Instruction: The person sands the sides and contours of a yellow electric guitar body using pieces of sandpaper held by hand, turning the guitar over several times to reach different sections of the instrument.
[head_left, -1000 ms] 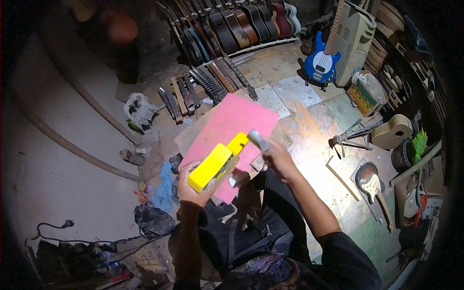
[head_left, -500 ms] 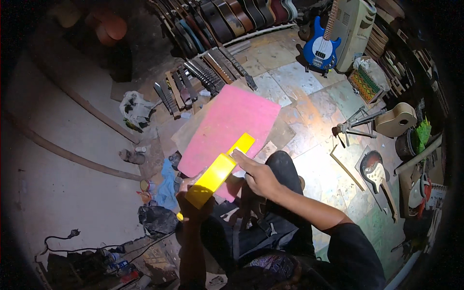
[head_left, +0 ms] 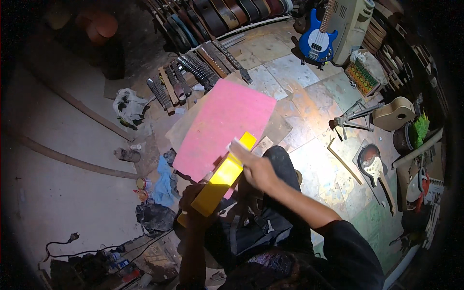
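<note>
A long, glossy yellow block-like piece [head_left: 223,181] slants across my lap, its far end over a pink sheet [head_left: 229,111]. My left hand [head_left: 190,199], in shadow, is closed around the lower left side of this piece; some of its fingers are hidden. On top, near the far end, my right hand [head_left: 260,171] presses a small pale pad [head_left: 236,146] to the yellow surface. Its fingers are blurred by motion, and whether the pad is cloth or paper I cannot make out.
Guitar necks [head_left: 193,70] lie beyond the sheet, before a rack of guitar bodies [head_left: 227,17]. A blue bass guitar [head_left: 316,44] stands at the far right. Nearer on the right are an acoustic guitar [head_left: 394,115] and a sunburst guitar [head_left: 374,166]. A blue cloth [head_left: 163,183] lies to the left.
The right hand has slid slightly along the yellow piece, and more of the pale pad shows. The yellow piece has tilted a little. The whole view has shifted slightly.
</note>
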Motion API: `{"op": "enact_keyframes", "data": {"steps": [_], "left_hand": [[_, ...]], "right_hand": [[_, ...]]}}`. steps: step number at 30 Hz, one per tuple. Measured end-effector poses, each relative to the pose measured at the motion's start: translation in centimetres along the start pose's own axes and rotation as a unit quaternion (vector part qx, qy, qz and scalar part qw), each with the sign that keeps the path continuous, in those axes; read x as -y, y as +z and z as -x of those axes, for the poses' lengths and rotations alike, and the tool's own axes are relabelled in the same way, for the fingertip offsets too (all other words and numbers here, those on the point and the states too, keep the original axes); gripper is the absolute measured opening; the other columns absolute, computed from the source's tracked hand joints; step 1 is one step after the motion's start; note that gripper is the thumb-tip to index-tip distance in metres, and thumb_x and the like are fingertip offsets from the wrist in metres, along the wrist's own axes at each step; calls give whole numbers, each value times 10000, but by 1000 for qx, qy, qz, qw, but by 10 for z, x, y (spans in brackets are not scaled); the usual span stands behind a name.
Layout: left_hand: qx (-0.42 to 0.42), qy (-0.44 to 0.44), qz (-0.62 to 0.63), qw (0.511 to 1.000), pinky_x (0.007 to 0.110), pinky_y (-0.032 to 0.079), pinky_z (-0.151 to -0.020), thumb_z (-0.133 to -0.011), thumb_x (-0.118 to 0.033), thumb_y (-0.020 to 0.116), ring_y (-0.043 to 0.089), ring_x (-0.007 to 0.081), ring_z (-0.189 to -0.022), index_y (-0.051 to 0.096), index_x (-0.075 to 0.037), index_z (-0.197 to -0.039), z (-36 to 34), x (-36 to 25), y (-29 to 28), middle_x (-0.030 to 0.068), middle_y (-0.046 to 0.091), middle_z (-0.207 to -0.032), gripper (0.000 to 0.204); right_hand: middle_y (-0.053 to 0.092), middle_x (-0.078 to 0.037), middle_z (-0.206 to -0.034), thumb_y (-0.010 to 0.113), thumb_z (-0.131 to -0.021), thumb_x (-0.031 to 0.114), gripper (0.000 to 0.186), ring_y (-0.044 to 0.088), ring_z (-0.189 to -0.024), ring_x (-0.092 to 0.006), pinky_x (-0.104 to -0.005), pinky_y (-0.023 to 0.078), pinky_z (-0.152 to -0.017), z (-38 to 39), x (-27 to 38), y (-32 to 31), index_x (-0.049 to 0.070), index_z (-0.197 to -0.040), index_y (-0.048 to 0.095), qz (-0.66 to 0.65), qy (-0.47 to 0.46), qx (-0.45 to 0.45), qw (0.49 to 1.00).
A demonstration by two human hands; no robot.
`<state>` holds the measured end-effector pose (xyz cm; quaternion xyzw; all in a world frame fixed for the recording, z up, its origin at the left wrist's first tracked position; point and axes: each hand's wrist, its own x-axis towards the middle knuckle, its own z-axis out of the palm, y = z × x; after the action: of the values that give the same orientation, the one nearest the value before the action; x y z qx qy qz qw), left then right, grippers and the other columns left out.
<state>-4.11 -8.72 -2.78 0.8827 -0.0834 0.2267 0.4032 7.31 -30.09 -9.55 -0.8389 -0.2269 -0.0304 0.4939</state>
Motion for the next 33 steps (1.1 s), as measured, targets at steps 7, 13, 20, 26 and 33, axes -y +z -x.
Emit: {"op": "enact_keyframes", "data": {"steps": [7,13,20,26,33], "left_hand": [[101,-21,-9,995,432,525,-1019,-752,-162,864,676,327,-1194,638,-26,-1267,10,-5,-18,173,700,-1288,579],[116,46,81,989,449,512,-1059,-904,-191,777,709,328,-1191,649,-66,-1138,46,4,-10,160,755,-1211,295],[154,65,66,984,509,521,-1060,-977,-162,692,713,318,-1189,653,-102,-1028,39,-17,-8,139,763,-1205,88],[173,82,59,980,519,518,-1061,-962,-169,702,708,294,-1200,664,-103,-1041,39,-10,-10,109,763,-1219,110],[200,126,53,970,503,491,-1094,-970,-168,702,657,262,-1282,646,-107,-1057,50,-16,-2,81,726,-1313,120]], "right_hand": [[569,-201,-1469,456,-841,-126,672,603,-1307,-377,-393,461,-1142,-5,-23,-30,98,-1464,571,29,44,117,992],[680,-179,-1323,483,-870,-56,521,671,-1210,-356,-404,532,-1072,-5,-5,-80,98,-1324,687,115,80,206,969],[662,-188,-1357,469,-856,-132,589,625,-1274,-379,-397,486,-1124,18,3,-77,129,-1346,664,44,77,265,960],[700,-145,-1292,520,-877,-21,484,696,-1107,-364,-426,588,-937,43,31,-63,131,-1303,691,-85,-51,208,973],[682,-142,-1324,533,-818,-93,620,706,-1110,-348,-418,559,-1001,41,23,-74,148,-1372,671,35,-53,355,933]]}}
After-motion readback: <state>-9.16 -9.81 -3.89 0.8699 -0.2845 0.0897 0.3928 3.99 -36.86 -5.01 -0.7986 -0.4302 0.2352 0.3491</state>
